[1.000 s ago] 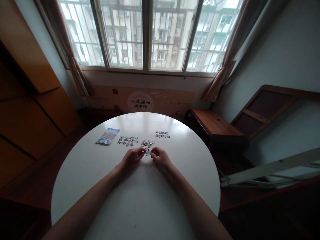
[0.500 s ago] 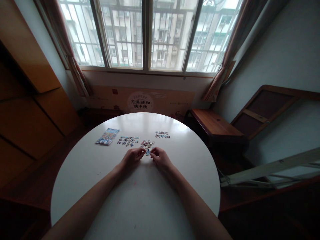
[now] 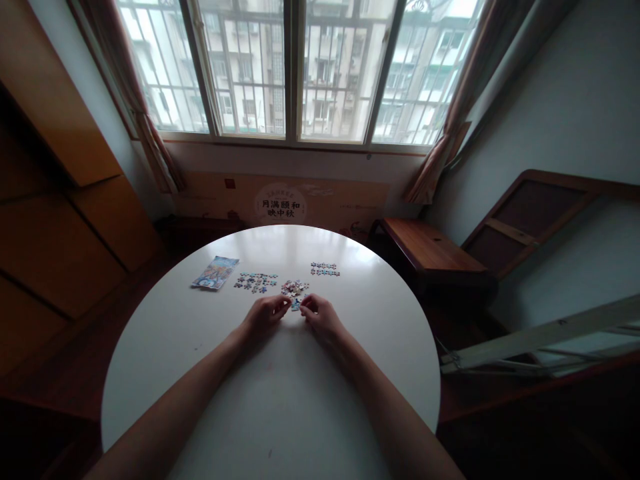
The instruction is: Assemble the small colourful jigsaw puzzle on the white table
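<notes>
Small blue jigsaw pieces (image 3: 295, 305) sit between my two hands, low over the table at its middle. My left hand (image 3: 267, 311) is closed in a pinch at their left edge. From the right, my right hand (image 3: 321, 313) pinches at the other edge, its curled fingers partly hiding what they grip. Just beyond the fingertips lies a heap of loose jigsaw pieces (image 3: 295, 288). Several spread pieces (image 3: 255, 282) lie to the left of the heap, and two short rows of pieces (image 3: 325, 269) lie farther back on the right.
A printed picture sheet (image 3: 217, 273) lies at the left on the round white table (image 3: 240, 407). Behind the table stand a low wooden bench (image 3: 434, 243) at right and a long printed board (image 3: 345, 197) under the window. Wooden cabinets (image 3: 65, 233) line the left wall.
</notes>
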Action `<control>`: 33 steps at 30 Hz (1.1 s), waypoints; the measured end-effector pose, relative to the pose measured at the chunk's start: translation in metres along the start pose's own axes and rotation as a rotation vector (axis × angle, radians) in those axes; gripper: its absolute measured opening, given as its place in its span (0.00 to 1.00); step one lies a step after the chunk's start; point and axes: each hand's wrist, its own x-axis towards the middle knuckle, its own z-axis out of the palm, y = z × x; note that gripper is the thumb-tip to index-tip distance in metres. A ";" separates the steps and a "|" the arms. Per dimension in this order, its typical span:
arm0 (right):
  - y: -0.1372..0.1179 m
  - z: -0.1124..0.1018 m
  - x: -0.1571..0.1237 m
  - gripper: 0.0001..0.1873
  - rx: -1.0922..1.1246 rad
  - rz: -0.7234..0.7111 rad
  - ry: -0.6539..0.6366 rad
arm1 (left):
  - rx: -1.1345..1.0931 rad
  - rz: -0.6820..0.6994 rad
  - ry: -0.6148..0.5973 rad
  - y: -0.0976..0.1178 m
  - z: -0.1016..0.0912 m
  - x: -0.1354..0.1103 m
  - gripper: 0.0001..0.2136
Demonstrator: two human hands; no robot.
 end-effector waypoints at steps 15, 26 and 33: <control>-0.001 -0.001 -0.001 0.03 -0.030 -0.017 -0.003 | -0.010 -0.001 -0.004 -0.001 0.001 0.000 0.10; -0.004 -0.001 -0.001 0.03 -0.030 -0.005 -0.001 | -0.011 0.002 0.000 0.001 0.000 0.000 0.10; -0.005 -0.001 -0.001 0.04 -0.028 -0.009 -0.002 | -0.005 0.010 -0.011 0.001 -0.001 0.000 0.10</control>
